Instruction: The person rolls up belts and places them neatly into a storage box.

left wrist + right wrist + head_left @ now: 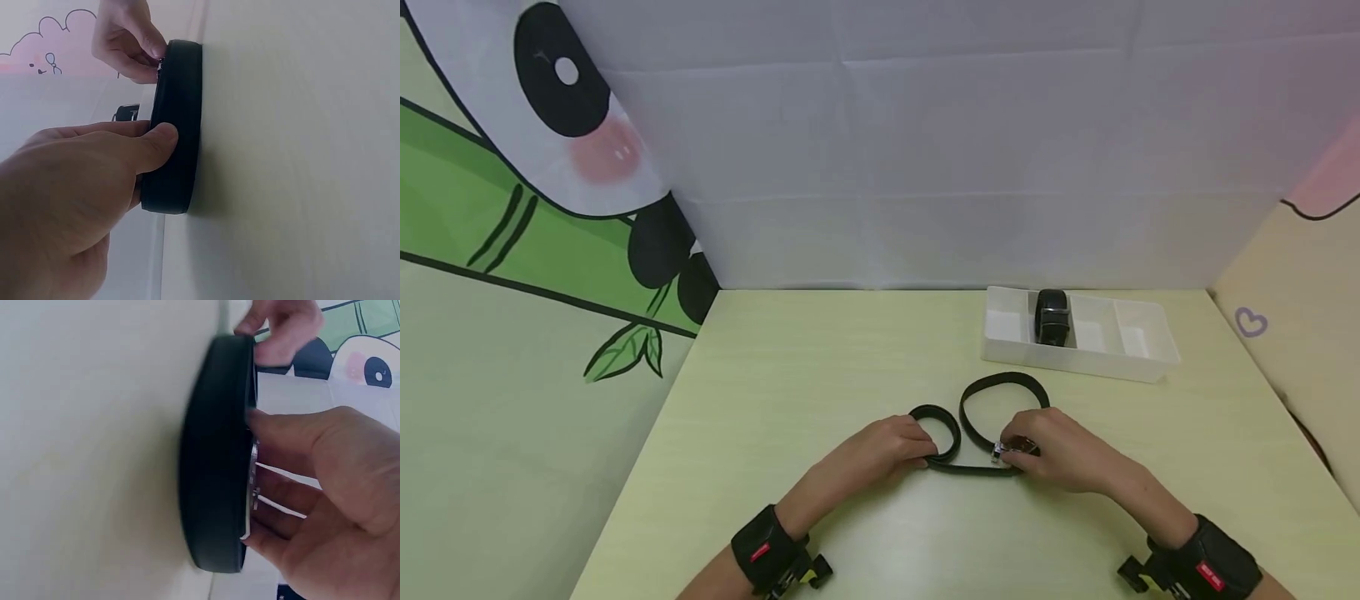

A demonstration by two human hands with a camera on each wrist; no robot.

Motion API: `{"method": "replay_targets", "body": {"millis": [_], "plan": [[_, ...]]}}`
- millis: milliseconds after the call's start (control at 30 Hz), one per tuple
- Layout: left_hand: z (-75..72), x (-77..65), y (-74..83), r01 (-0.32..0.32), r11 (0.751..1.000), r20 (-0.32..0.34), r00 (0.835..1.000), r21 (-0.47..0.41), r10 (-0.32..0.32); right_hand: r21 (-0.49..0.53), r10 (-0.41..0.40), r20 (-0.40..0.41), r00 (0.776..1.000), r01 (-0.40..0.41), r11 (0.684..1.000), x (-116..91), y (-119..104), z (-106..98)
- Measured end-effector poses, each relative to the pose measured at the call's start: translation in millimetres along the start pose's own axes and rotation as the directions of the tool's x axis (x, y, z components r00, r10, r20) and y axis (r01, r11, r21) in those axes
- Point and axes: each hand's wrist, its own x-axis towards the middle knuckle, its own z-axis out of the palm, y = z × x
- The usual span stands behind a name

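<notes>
A black belt (pixel 1011 377) stands on its edge on the table, bent into a large loop at the right and a small tight coil (pixel 953 427) at the left. My left hand (pixel 895 442) pinches the coil, thumb on the strap's outer face in the left wrist view. With its thumb and fingers, my right hand (pixel 1063 450) grips the large loop near the silver buckle (pixel 997 451). The right wrist view shows the broad strap (pixel 212 456) with metal parts behind it, partly hidden by the fingers.
A white divided tray (pixel 1078 362) stands at the back right of the table. One of its compartments holds a rolled black belt (pixel 1051 321) with a buckle. White cloth (pixel 925 167) hangs behind the table (pixel 790 358), and printed panels flank it.
</notes>
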Motion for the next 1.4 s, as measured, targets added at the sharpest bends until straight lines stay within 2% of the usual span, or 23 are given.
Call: {"method": "replay_targets", "body": {"millis": [67, 167, 267, 333, 533, 700, 767, 867, 967, 1033, 1100, 1133, 1200, 1267, 1333, 1400], "plan": [[-1.1, -5.7, 4.8, -0.02, 1.0, -0.011, 1.0, 0.0, 0.02, 0.0, -0.019, 0.003, 1.0, 0.019, 1.0, 1, 1, -1], [-1.5, -15.0, 13.3, -0.066, 0.997, -0.04, 0.997, 0.031, 0.068, -0.075, -0.047, -0.022, 0.999, 0.045, 0.996, 7, -1, 0], [-2.5, -21.9, 22.5, -0.096, 0.993, -0.058, 0.993, 0.069, 0.1, -0.133, -0.053, -0.055, 0.997, 0.045, 0.99, 22, -6, 5], [-2.2, -24.2, 27.2, -0.103, 0.991, -0.06, 0.992, 0.085, 0.109, -0.132, -0.04, -0.058, 0.998, 0.032, 0.991, 36, -8, 7], [2.6, -23.4, 36.1, -0.107, 0.99, -0.057, 0.992, 0.087, 0.113, -0.031, 0.048, -0.036, 0.998, -0.049, 0.998, 91, -14, 14], [7.0, -15.5, 43.8, -0.121, 0.989, -0.048, 0.991, 0.089, 0.125, 0.091, 0.163, -0.03, 0.986, -0.159, 0.983, 134, -28, 29], [7.8, -12.9, 46.2, -0.12, 0.988, -0.045, 0.991, 0.099, 0.125, 0.171, 0.177, -0.005, 0.984, -0.174, 0.97, 146, -34, 35], [8.1, -11.4, 47.8, -0.108, 0.988, -0.038, 0.993, 0.111, 0.113, 0.282, 0.149, 0.04, 0.988, -0.154, 0.947, 154, -39, 41], [8.9, -9.7, 48.1, -0.104, 0.987, -0.034, 0.993, 0.125, 0.109, 0.398, 0.076, 0.085, 0.993, -0.104, 0.911, 149, -34, 38], [9.5, -8.4, 48.0, -0.106, 0.986, -0.034, 0.993, 0.126, 0.111, 0.465, 0.059, 0.101, 0.993, -0.1, 0.88, 139, -30, 31], [9.6, -7.3, 47.7, -0.106, 0.986, -0.036, 0.993, 0.13, 0.112, 0.471, 0.056, 0.067, 0.996, -0.081, 0.878, 124, -27, 22], [9.7, -6.8, 47.5, -0.105, 0.986, -0.038, 0.993, 0.13, 0.111, 0.455, 0.073, 0.034, 0.997, -0.08, 0.887, 116, -26, 18], [10.3, -5.8, 46.9, -0.1, 0.985, -0.04, 0.993, 0.138, 0.107, 0.354, 0.109, -0.079, 0.991, -0.074, 0.932, 98, -25, 9], [10.9, -4.7, 46.2, -0.095, 0.985, -0.042, 0.994, 0.146, 0.102, 0.217, 0.144, -0.208, 0.967, -0.099, 0.971, 78, -26, 3], [11.9, -3.1, 45.3, -0.086, 0.984, -0.043, 0.995, 0.153, 0.094, 0.116, 0.206, -0.281, 0.937, -0.179, 0.977, 57, -27, -2], [12.6, -1.8, 44.2, -0.081, 0.983, -0.045, 0.995, 0.164, 0.089, 0.041, 0.284, -0.291, 0.913, -0.285, 0.958, 38, -27, -4]]}}
